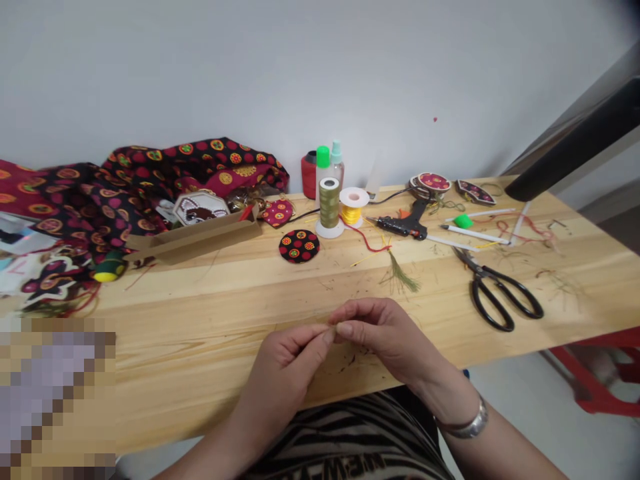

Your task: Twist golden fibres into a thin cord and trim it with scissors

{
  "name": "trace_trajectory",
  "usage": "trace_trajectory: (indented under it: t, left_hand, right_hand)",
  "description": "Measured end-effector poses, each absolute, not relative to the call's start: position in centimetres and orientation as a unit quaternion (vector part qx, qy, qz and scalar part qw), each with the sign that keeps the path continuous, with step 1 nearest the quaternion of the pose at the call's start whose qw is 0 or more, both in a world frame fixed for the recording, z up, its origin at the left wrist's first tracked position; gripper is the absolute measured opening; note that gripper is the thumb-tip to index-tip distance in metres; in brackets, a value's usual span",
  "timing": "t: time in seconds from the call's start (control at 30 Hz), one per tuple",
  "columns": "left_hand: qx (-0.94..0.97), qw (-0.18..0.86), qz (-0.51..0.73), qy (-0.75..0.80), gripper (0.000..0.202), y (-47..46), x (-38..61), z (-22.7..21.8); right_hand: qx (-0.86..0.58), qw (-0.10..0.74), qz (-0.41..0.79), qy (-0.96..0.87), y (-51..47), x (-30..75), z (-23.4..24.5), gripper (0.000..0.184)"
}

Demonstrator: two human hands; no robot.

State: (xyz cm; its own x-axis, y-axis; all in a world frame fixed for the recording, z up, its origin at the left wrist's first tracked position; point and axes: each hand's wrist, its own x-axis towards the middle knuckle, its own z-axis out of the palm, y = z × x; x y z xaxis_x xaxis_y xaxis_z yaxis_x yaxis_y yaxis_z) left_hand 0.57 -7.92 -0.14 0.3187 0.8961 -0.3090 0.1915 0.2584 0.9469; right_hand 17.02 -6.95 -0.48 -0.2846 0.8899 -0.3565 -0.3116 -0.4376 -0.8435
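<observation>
My left hand (283,373) and my right hand (385,337) meet over the front edge of the wooden table (200,313). Both hands are closed in a pinch, fingertips touching each other. What they pinch is too thin to make out, perhaps a thread. A silver bracelet (470,423) sits on my right wrist. Closest on the table is a small olive tassel (403,277), just beyond my right hand. A round patterned fabric disc (299,245) lies farther back.
Black scissors (500,297) lie at the right. A black glue gun (407,223), an olive thread spool (329,205), a yellow cord reel (353,203) and bottles (330,167) stand at the back. Patterned cloth (150,180) and a cardboard box (200,237) fill the left.
</observation>
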Motion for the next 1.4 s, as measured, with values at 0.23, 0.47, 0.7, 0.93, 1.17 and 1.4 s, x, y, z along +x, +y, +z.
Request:
trace_trajectory:
  t: [0.23, 0.47, 0.7, 0.93, 1.17, 1.4]
  left_hand:
    - [0.625, 0.528, 0.276, 0.505, 0.026, -8.0, 0.9, 0.7]
    - [0.638, 0.521, 0.268, 0.499, 0.027, -8.1, 0.9, 0.6]
    - [0.603, 0.558, 0.269, 0.503, 0.026, -8.0, 1.0, 0.9]
    - [0.579, 0.574, 0.274, 0.511, 0.025, -8.0, 1.0, 1.0]
    - [0.55, 0.586, 0.284, 0.523, 0.027, -8.1, 0.9, 0.7]
    - [0.519, 0.61, 0.316, 0.508, 0.025, -8.2, 0.7, 0.5]
  right_hand:
    - [-0.499, 0.364, 0.638, -0.461, -6.9, 17.2, 0.4, 0.017]
    - [-0.483, 0.372, 0.633, -0.477, -6.9, 16.9, 0.5, 0.015]
    - [-0.472, 0.397, 0.649, -0.446, -6.9, 16.8, 0.6, 0.014]
    - [-0.475, 0.41, 0.646, -0.435, -6.9, 16.7, 0.5, 0.013]
    - [-0.485, 0.438, 0.647, -0.391, -7.1, 16.6, -0.2, 0.022]
    - [-0.43, 0.427, 0.739, -0.294, -7.6, 17.0, -1.3, 0.027]
